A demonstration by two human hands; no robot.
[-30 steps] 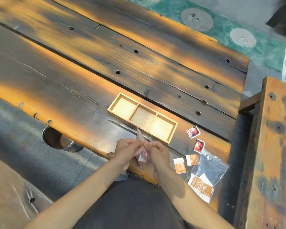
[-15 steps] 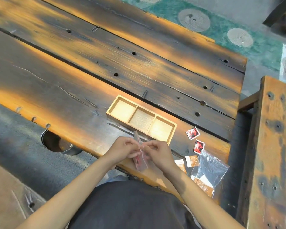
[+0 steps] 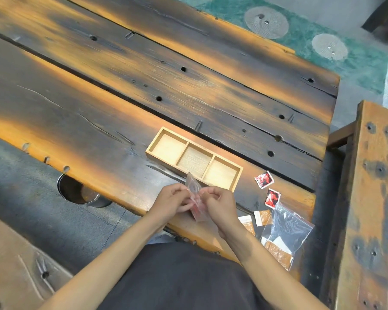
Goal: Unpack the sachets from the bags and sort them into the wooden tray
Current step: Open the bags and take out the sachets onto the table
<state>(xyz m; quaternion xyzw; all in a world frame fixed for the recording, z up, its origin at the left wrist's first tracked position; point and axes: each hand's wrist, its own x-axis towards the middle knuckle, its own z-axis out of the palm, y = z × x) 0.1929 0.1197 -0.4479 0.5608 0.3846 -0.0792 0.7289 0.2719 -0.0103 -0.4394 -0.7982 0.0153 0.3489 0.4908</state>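
Clear plastic bag (image 3: 194,198) stands upright, pinched between my left hand (image 3: 173,201) and right hand (image 3: 218,203), mouth pointing toward the wooden tray (image 3: 194,158) just beyond. Red sachets look to be inside; I'd reach in from above.

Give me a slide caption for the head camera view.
Both hands pinch a small clear bag before an empty three-compartment wooden tray.

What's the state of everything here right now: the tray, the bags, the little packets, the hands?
wooden tray: flat on the table, all three compartments bare.
small bag: held up, red contents inside.
left hand: pinches the small bag.
right hand: pinches the small bag.
large bag: lying on the table, brown sachets inside.
red sachets: two, loose on the table.
brown sachets: two, loose beside the large bag.
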